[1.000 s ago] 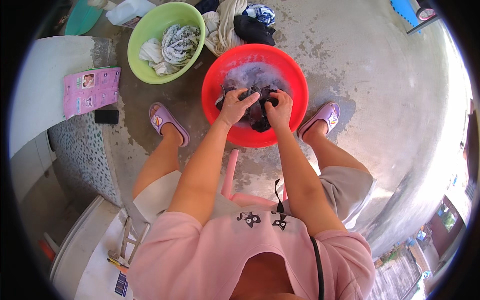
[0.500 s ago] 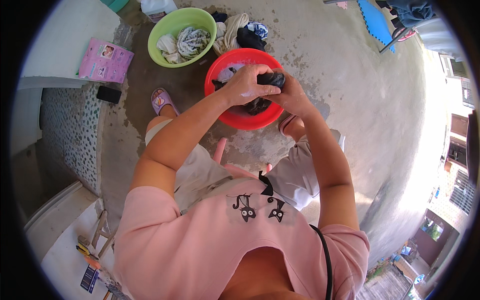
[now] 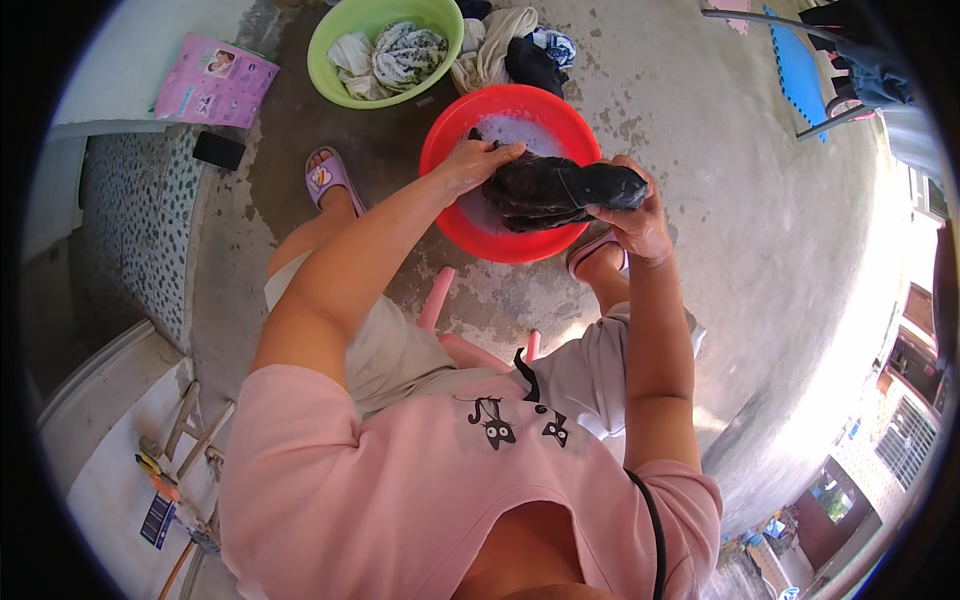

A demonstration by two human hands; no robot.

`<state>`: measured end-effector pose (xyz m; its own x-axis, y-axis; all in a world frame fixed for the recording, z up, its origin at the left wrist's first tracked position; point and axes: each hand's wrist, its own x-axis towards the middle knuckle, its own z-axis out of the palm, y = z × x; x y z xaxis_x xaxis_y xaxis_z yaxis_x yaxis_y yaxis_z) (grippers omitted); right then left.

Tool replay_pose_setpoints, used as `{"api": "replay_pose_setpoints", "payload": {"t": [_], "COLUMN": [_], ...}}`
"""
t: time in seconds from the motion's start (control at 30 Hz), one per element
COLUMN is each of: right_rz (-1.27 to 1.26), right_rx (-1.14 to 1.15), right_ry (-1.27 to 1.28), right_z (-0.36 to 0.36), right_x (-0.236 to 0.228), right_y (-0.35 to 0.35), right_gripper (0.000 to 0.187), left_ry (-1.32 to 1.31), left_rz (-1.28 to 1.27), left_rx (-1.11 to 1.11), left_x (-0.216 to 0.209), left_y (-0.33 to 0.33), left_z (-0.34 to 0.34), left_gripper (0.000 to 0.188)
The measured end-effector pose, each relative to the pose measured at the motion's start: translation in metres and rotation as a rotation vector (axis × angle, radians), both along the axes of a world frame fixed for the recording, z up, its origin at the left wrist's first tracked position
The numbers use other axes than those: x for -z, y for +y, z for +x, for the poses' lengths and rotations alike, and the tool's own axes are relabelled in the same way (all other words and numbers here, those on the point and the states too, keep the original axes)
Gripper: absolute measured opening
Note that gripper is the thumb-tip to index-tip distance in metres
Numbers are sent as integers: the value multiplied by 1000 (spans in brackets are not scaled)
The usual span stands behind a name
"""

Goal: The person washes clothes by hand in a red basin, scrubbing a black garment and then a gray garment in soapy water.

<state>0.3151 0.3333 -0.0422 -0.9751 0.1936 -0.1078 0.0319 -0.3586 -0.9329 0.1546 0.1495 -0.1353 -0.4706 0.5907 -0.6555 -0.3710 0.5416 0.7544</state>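
A wet black garment [image 3: 545, 187] is stretched between my two hands above a red basin [image 3: 455, 222]. My left hand [image 3: 476, 165] grips its left part over the basin's left side. Beyond the right rim, my right hand [image 3: 640, 215] has its fingers wrapped around the bunched right end. Which piece of clothing it is, I cannot tell. Soapy water [image 3: 520, 132] with white suds shows in the basin behind the cloth. The cloth hides much of the basin's inside.
A green basin [image 3: 318, 68] holding pale and patterned clothes stands at the far left. Beside it lies a pile of clothes [image 3: 500, 50] on the wet concrete floor. A pink package [image 3: 215, 85] and a black phone-like slab [image 3: 219, 150] are at the left. Pink stool legs [image 3: 437, 298] show between my legs.
My hands have moved apart, the right one going right and slightly down. The black garment, bunched up before, is now drawn out lengthwise between them. The view has shifted a little.
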Motion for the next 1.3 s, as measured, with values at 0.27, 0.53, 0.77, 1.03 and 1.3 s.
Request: {"api": "replay_pose_setpoints", "payload": {"t": [0.27, 0.53, 0.77, 1.03, 1.3], "right_rz": [45, 734, 1034, 828, 711], "right_rx": [-22, 32, -248, -21, -184], "right_ry": [125, -90, -209, -314, -412], "right_z": [8, 24, 21, 5, -4], "right_x": [1, 23, 39, 45, 33], "right_y": [28, 41, 10, -2, -3], "right_gripper": [28, 27, 28, 29, 31], "left_ry": [-319, -540, -478, -682, -683], "left_rz": [416, 892, 883, 862, 917], "left_rx": [-262, -471, -402, -352, -187], "left_x": [-15, -65, -55, -69, -59], "left_y": [10, -5, 0, -7, -33], "left_z": [-2, -35, -39, -14, -2], "left_gripper": [26, 22, 36, 44, 34]}}
